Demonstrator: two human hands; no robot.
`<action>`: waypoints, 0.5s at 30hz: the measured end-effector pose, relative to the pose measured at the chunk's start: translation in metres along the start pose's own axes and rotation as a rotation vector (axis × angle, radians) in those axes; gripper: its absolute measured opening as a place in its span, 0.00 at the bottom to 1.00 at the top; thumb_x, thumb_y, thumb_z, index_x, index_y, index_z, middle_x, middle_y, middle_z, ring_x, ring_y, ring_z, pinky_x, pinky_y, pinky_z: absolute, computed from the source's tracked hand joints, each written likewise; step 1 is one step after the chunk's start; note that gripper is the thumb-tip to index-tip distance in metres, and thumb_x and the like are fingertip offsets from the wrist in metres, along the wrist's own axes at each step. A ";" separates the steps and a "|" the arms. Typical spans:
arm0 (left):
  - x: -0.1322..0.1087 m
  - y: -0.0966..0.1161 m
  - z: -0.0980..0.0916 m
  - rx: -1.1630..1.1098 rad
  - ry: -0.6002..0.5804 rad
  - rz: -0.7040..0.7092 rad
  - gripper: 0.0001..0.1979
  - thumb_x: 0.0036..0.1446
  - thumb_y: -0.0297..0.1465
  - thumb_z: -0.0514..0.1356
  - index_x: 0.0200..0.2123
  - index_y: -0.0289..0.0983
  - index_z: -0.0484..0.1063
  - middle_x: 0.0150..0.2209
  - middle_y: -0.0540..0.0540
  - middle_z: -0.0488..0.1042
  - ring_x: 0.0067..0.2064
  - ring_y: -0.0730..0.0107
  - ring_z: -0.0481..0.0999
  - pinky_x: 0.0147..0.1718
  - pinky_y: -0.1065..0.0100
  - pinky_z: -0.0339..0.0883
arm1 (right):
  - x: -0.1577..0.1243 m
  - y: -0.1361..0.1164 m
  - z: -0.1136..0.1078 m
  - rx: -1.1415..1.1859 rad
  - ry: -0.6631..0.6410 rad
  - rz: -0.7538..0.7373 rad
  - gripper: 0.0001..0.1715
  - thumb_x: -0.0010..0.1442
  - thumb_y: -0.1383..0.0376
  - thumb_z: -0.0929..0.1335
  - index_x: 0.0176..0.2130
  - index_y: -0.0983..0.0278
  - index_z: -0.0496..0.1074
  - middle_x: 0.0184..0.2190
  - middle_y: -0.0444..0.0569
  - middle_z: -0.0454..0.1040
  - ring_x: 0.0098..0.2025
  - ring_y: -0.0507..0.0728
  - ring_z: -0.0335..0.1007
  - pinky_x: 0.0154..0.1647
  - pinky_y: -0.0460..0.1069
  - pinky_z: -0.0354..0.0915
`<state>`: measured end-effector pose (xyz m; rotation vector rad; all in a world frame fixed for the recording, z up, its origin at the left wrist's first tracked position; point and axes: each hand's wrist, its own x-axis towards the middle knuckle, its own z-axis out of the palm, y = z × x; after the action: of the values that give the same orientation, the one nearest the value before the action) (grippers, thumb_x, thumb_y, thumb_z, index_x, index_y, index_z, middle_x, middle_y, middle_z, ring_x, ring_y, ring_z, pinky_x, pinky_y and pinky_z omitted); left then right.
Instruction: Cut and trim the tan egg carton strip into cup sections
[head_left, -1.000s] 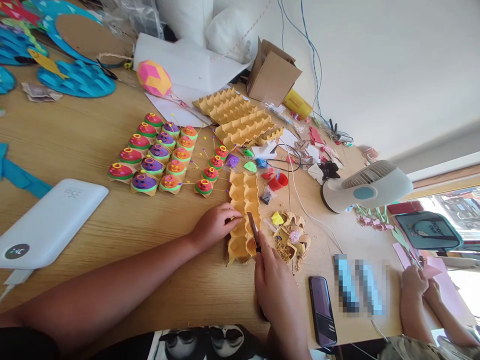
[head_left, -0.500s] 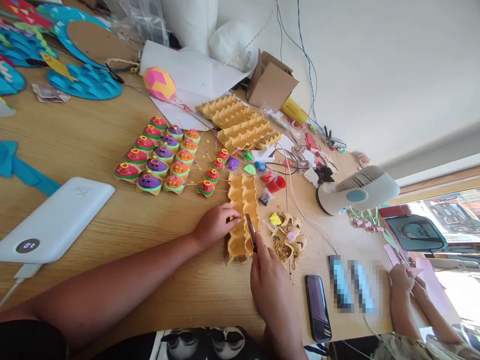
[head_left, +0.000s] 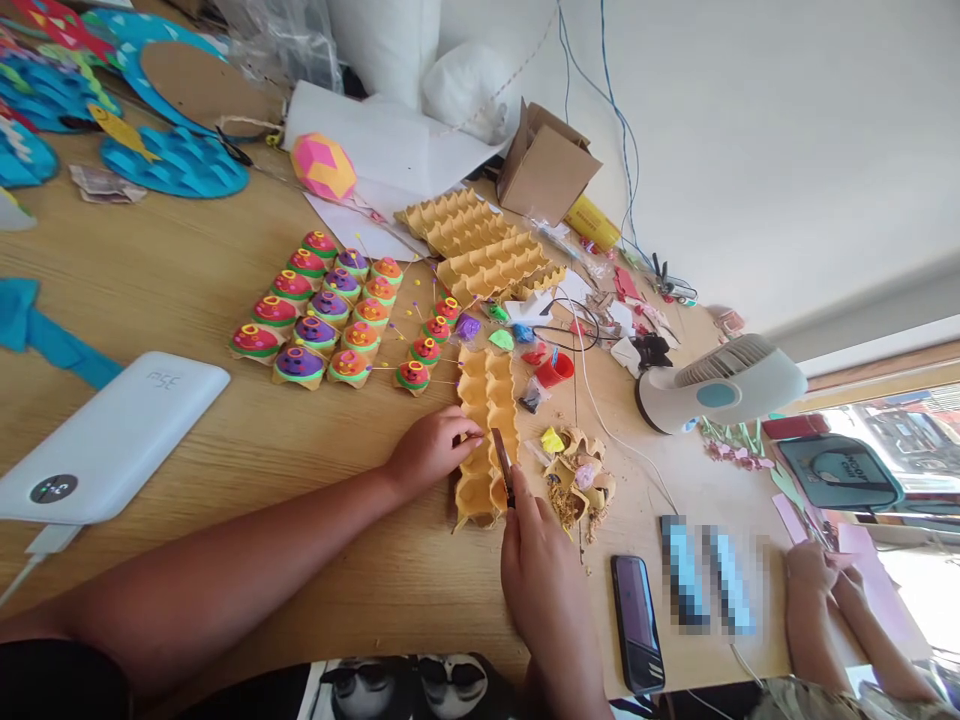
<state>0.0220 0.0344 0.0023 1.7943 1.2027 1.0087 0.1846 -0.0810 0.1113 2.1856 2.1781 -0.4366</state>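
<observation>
A yellow-brown two-row egg carton strip (head_left: 474, 492) lies lengthwise on the table in front of me. My left hand (head_left: 435, 450) comes in from the left and grips the strip's left edge, thumb and fingers closed together. In my right hand (head_left: 544, 560) is a knife (head_left: 501, 452) with a narrow blade and a dark handle. Its blade lies over the middle of the strip, pointing away from me; whether it cuts into the pulp I cannot tell. Left of the strip stand painted egg-carton cups (head_left: 315, 330) with little faces, in red, purple and orange rows.
Right of the strip lie torn carton scraps (head_left: 577, 470), a red cup (head_left: 555, 368) and a phone (head_left: 637, 622). A white fan (head_left: 720, 385) stands further right. More egg trays (head_left: 487, 260) lie behind. A power bank (head_left: 120, 430) is at left. Another person's hands (head_left: 825, 575) hold pink paper.
The view has shifted very slightly. Both of my hands, the knife and the carton strip keep the same positions relative to each other.
</observation>
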 end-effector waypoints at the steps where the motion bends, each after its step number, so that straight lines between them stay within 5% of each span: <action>1: 0.000 0.000 0.000 0.003 0.000 -0.003 0.06 0.62 0.30 0.62 0.39 0.38 0.80 0.38 0.48 0.77 0.37 0.69 0.76 0.38 0.68 0.67 | 0.000 0.000 0.000 0.006 -0.002 -0.006 0.32 0.71 0.68 0.56 0.71 0.60 0.54 0.47 0.54 0.77 0.45 0.59 0.77 0.44 0.49 0.69; 15: 0.000 0.000 -0.001 0.003 0.006 0.010 0.06 0.62 0.30 0.62 0.39 0.38 0.80 0.39 0.47 0.78 0.38 0.68 0.77 0.41 0.67 0.69 | 0.000 0.005 0.000 0.048 0.008 -0.014 0.31 0.71 0.68 0.56 0.71 0.60 0.54 0.47 0.54 0.77 0.45 0.58 0.77 0.43 0.49 0.69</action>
<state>0.0214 0.0345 0.0025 1.8024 1.2014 1.0188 0.1894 -0.0810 0.1106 2.2006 2.2114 -0.4863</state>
